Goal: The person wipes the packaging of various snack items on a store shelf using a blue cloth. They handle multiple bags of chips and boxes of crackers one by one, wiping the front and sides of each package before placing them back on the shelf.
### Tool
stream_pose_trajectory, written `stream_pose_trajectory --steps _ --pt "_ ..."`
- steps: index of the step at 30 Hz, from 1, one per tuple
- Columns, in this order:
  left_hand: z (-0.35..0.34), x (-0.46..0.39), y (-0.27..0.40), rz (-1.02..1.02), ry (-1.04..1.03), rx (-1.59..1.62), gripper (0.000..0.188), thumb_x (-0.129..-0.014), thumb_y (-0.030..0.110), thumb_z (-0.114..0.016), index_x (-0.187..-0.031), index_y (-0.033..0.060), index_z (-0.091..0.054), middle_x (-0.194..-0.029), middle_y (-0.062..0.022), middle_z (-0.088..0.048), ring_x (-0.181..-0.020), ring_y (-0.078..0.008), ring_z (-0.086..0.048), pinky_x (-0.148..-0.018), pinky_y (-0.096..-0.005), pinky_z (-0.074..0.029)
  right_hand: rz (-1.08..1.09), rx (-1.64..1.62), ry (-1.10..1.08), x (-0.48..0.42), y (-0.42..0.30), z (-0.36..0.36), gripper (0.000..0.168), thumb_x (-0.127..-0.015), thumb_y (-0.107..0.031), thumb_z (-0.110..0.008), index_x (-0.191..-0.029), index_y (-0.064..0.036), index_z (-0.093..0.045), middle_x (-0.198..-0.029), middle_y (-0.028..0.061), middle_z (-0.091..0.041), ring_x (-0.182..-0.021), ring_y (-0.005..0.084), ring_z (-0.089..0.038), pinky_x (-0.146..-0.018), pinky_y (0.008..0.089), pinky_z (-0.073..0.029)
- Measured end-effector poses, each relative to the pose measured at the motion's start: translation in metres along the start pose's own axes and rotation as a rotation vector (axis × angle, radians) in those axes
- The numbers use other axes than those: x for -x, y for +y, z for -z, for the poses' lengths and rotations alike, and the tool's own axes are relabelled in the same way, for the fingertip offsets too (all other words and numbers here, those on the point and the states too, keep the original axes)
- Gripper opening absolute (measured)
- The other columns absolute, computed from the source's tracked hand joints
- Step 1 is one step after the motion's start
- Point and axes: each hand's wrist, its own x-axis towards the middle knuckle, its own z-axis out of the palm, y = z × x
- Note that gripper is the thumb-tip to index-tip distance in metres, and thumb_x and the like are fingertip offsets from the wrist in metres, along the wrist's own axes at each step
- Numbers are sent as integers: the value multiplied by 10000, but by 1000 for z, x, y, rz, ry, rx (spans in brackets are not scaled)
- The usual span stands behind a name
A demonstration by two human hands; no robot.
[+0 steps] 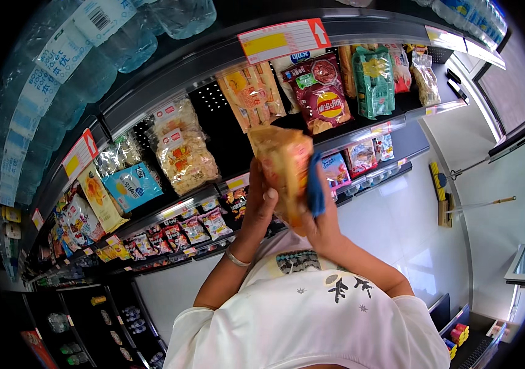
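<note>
Both of my hands are in front of my chest, before a black store shelf. My left hand (260,198) grips the left side of an orange-yellow plastic snack package (285,161), blurred by motion. My right hand (322,221) is at the package's right side and also holds a folded blue cloth (316,184), which lies against the package. Just beyond my hands, a similar orange package (251,97) and a dark red chips bag (320,92) stand on the shelf. To the left, bags of pale puffed snacks (186,159) stand there.
A price-tag rail (285,39) runs above the snack shelf. Large water bottles (59,101) line the upper left. A blue pouch (133,184) and a green bag (374,83) share the snack shelf; small bags (193,229) fill the shelf below. Brushes (438,180) are at the right wall.
</note>
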Motion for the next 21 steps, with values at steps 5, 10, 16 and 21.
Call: stream_pose_trajectory --steps 5,10,16,21 --pt "15 21 -25 122 -14 272 1047 -863 684 -608 -1543 25 -163 -1511 -102 -373 -1390 -205 -389 -1137 -358 -340 147 84 -164 -7 -20 -9 722 -912 -155 -593 -1551 -64 -269 -1573 293 -228 -1441 472 -273 -1161 485 -255" --pt "21 27 -25 156 -98 536 980 -891 702 -532 -1549 59 -196 -1546 -86 -359 -1410 -211 -388 -1151 -383 -345 142 142 -251 -34 -23 -8 665 -974 -374 -493 -1538 -68 -317 -1603 228 -222 -1464 442 -239 -1172 526 -194" --pt "31 37 -16 148 -22 690 881 -937 712 -383 -1563 117 -209 -1563 -113 -337 -1419 -281 -379 -1173 -472 -315 83 148 -275 -62 7 -13 629 -1015 -342 -475 -1530 -25 -304 -1598 226 -246 -1473 409 -247 -1180 454 -209" --pt "40 31 -2 53 34 948 855 -950 729 -265 -1564 136 -215 -1577 -122 -313 -1424 -316 -362 -1183 -501 -289 66 1 -208 -40 12 -29 650 -993 -278 -542 -1520 4 -288 -1560 277 -288 -1468 420 -261 -1155 443 -268"
